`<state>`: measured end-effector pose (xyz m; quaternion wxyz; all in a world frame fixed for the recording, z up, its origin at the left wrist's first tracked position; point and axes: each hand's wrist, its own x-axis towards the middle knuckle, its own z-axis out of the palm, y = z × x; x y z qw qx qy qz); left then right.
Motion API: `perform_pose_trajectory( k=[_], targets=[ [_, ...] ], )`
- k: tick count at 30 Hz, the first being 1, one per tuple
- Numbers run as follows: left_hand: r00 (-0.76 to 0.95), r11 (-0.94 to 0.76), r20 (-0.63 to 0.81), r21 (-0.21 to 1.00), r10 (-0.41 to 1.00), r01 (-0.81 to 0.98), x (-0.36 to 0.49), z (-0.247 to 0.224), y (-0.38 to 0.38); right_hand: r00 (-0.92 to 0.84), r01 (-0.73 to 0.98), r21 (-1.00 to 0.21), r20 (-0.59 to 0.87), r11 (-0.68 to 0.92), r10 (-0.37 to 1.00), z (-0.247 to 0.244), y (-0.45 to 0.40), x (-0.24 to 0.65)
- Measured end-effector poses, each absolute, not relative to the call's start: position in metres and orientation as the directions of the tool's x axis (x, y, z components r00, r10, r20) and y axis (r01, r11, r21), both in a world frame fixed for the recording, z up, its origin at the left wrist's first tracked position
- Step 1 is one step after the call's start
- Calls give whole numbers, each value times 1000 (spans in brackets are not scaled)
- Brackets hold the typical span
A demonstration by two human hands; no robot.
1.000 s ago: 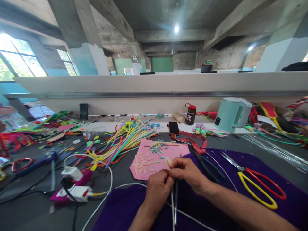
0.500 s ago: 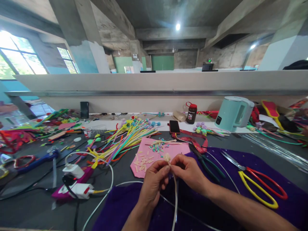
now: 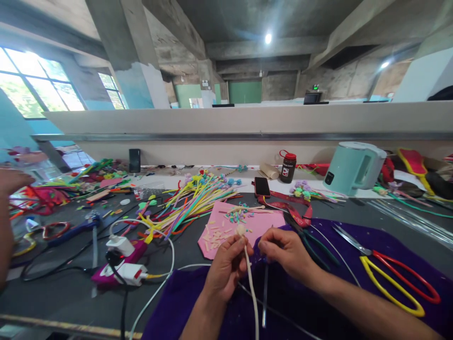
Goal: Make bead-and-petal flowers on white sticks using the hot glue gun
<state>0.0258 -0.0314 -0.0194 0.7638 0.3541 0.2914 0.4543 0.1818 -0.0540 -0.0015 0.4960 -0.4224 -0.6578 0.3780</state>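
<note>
My left hand (image 3: 228, 264) is closed in a pinch around a cream fuzzy stem (image 3: 252, 288), just below the small pale flower-like tuft (image 3: 241, 230) at its top. The stem hangs down towards the bottom edge. Slightly to the right, my right hand (image 3: 285, 248) has thumb and forefinger pressed together, apart from the tuft; what they hold is hidden or too small to name. Below it runs a thin shiny strip (image 3: 265, 297); whether this hand grips it I cannot tell. Short cream pieces (image 3: 214, 236) and small teal bits lie on a pink sheet (image 3: 207, 245) behind my hands.
On the purple cloth (image 3: 173, 302) at right lie scissors (image 3: 375, 255) and dark green-handled pliers (image 3: 320, 248). Farther back are colourful stems (image 3: 198, 198), a phone (image 3: 262, 187), a bottle (image 3: 288, 169) and a kettle (image 3: 354, 167). A power strip (image 3: 136, 252) sits left. Another person's arm (image 3: 5, 222) enters at left.
My right hand has come away from the tuft and stem, leaving a gap between the hands. A person's arm has appeared at the left edge. The whole view has shifted slightly.
</note>
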Motion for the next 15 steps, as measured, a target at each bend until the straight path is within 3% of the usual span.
perform_pose_trajectory(
  k=[10, 15],
  targets=[
    [531, 443, -174, 784, 829, -435, 26, -23, -32, -127, 155, -918, 348, 365, 929, 4, -48, 190],
    [549, 460, -198, 796, 812, -393, 27, -26, -32, -131, 264, -817, 496, 513, 858, 10, -45, 195]
  ],
)
